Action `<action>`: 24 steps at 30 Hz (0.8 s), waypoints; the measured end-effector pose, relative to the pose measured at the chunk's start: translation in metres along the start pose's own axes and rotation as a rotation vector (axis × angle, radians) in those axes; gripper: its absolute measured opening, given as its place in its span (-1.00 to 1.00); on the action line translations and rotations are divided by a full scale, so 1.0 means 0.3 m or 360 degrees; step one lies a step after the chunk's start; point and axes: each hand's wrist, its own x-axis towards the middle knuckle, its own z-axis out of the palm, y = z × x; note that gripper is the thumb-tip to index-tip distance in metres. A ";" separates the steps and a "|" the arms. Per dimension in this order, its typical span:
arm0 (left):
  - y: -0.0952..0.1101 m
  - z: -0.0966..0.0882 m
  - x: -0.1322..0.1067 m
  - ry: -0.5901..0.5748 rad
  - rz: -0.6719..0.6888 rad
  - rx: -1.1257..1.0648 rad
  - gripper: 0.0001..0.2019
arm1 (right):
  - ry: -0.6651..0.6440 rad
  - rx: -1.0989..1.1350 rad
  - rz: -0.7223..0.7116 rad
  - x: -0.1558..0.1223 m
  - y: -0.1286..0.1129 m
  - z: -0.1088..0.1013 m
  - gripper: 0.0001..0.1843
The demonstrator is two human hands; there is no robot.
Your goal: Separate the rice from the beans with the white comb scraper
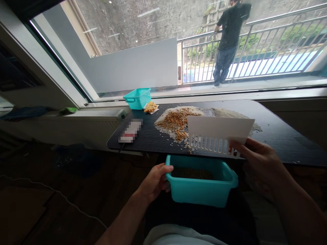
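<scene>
My left hand [158,178] grips the left rim of a turquoise plastic bin [200,192], which sits just below the table's front edge. Small dark grains [191,173] cover its floor; their kind is too dim to tell. Held upright in my right hand [258,154] is a thin white slotted board [219,128], pinched at its lower right corner above the bin. Behind the board's left side lies a heap of golden-brown beans [177,119] mixed with white rice-like grains [163,119]. The board partly hides a second pale grain heap [230,112].
The black tabletop [278,136] runs along the window. A second turquoise bin [139,98] stands at the back left, beside a crumpled yellow cloth-like thing [151,107]. A blurred flat object [130,131] lies at the table's left. Outside, a person [228,37] leans at a railing.
</scene>
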 end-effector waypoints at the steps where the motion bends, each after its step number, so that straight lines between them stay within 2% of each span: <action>1: 0.000 0.000 0.000 0.0002 -0.0002 -0.0001 -0.54 | -0.0043 0.0050 0.0038 0.004 -0.004 0.006 -0.61; 3: 0.000 0.002 0.001 0.0006 -0.0006 -0.0006 -0.54 | -0.0115 0.0139 0.0097 0.014 -0.005 0.015 -0.59; 9: -0.001 0.010 0.000 0.0016 -0.0010 0.0008 -0.51 | -0.0185 0.0157 0.0062 0.032 0.016 0.022 -0.58; 17: 0.000 0.010 -0.004 0.0027 -0.0008 0.0003 -0.54 | -0.0128 0.0247 0.0093 0.050 -0.006 0.053 -0.62; 24: -0.002 0.018 -0.003 0.0041 -0.0017 -0.0009 -0.54 | -0.0165 0.0311 0.0115 0.059 0.032 0.069 -0.59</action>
